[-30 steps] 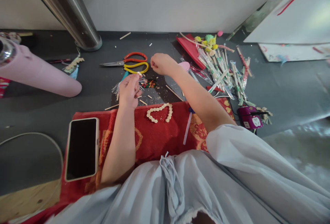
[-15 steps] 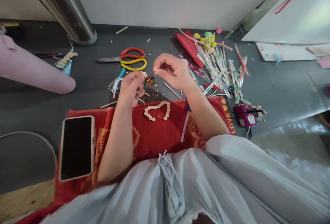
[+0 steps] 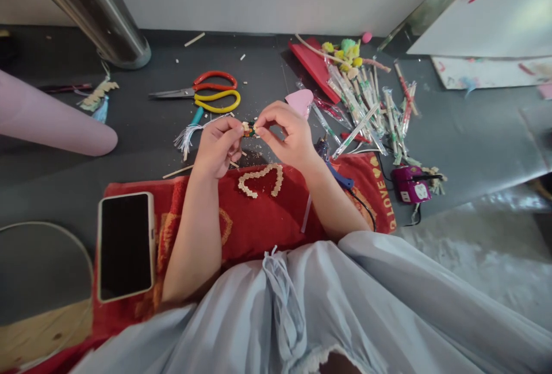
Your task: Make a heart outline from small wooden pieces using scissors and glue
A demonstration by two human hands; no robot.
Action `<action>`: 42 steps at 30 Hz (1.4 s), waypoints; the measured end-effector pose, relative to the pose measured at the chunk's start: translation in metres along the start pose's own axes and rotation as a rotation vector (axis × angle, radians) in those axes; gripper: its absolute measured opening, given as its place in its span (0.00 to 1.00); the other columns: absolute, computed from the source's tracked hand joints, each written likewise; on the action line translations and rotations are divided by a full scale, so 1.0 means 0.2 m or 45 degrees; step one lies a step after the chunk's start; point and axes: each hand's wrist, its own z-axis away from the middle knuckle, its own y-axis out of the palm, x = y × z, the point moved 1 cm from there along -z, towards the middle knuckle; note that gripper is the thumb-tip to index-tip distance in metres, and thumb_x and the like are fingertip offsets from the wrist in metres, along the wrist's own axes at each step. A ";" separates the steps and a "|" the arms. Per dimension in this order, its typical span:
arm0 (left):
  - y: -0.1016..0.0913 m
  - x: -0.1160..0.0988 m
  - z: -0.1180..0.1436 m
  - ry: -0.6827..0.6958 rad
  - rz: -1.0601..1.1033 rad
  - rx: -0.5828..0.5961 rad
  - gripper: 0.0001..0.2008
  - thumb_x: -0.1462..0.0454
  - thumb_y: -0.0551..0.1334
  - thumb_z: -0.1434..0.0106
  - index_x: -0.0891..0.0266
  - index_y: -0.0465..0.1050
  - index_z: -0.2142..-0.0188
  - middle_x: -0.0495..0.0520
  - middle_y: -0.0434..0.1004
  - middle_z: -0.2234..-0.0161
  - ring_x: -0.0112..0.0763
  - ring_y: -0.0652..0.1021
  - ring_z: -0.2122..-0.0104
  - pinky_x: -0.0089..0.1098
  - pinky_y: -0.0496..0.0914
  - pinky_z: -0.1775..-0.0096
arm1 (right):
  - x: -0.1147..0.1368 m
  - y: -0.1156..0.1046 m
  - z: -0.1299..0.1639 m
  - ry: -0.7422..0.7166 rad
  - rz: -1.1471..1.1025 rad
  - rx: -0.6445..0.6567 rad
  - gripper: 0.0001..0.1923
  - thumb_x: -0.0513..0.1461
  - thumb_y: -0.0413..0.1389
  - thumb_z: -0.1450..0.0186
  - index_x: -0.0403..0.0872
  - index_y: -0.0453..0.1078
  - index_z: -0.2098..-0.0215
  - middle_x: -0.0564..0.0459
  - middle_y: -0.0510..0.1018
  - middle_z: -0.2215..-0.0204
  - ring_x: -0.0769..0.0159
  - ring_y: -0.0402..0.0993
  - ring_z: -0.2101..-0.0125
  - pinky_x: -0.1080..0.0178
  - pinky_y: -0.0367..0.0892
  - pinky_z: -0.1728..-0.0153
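Observation:
My left hand (image 3: pixel 216 147) and my right hand (image 3: pixel 285 135) meet over the dark floor, fingertips pinched together on a small cream piece (image 3: pixel 247 128) held between them. Just below them, on a red cloth (image 3: pixel 259 219), lies a heart outline made of small cream pieces (image 3: pixel 259 178). A white tassel with a teal handle (image 3: pixel 188 131) rests left of my left hand. A pink heart cutout (image 3: pixel 301 101) sits just beyond my right hand.
Red and yellow scissors (image 3: pixel 207 92) lie farther out. A pile of wrapped sticks and pompoms (image 3: pixel 366 107) spreads at the right, with a purple glue gun (image 3: pixel 411 184) near it. A phone (image 3: pixel 125 245) rests on the cloth's left edge. A metal pole (image 3: pixel 92 18) and a pink roll (image 3: pixel 47 118) stand left.
My right hand came back from near the scissors toward my left hand, and both now pinch the small piece together. The view has tilted slightly.

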 end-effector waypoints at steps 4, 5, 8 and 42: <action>0.00 0.01 0.00 -0.028 -0.033 0.007 0.23 0.50 0.76 0.56 0.58 0.65 0.77 0.38 0.56 0.86 0.15 0.55 0.88 0.20 0.53 0.87 | -0.01 0.03 0.02 0.003 0.011 -0.028 0.08 0.42 0.53 0.27 0.47 0.70 0.62 0.54 0.76 0.65 0.71 0.73 0.64 0.62 0.71 0.60; 0.00 0.01 0.00 -0.035 -0.035 -0.004 0.23 0.51 0.76 0.55 0.59 0.65 0.78 0.38 0.56 0.86 0.15 0.55 0.88 0.20 0.53 0.87 | -0.01 0.04 0.02 0.015 0.008 -0.031 0.09 0.42 0.53 0.27 0.47 0.70 0.62 0.54 0.76 0.65 0.71 0.73 0.64 0.62 0.71 0.59; 0.02 -0.01 0.01 -0.048 -0.027 -0.045 0.18 0.56 0.74 0.52 0.59 0.66 0.78 0.39 0.57 0.86 0.16 0.55 0.88 0.20 0.53 0.87 | -0.02 0.05 0.03 0.072 -0.012 -0.029 0.10 0.44 0.52 0.28 0.48 0.70 0.62 0.54 0.76 0.65 0.69 0.73 0.64 0.59 0.72 0.57; 0.05 -0.02 0.02 -0.117 -0.037 -0.154 0.13 0.69 0.70 0.44 0.62 0.67 0.79 0.41 0.59 0.83 0.14 0.55 0.88 0.21 0.51 0.85 | -0.06 0.04 0.04 0.177 -0.050 -0.003 0.13 0.48 0.57 0.31 0.49 0.74 0.66 0.53 0.78 0.67 0.69 0.74 0.65 0.61 0.72 0.61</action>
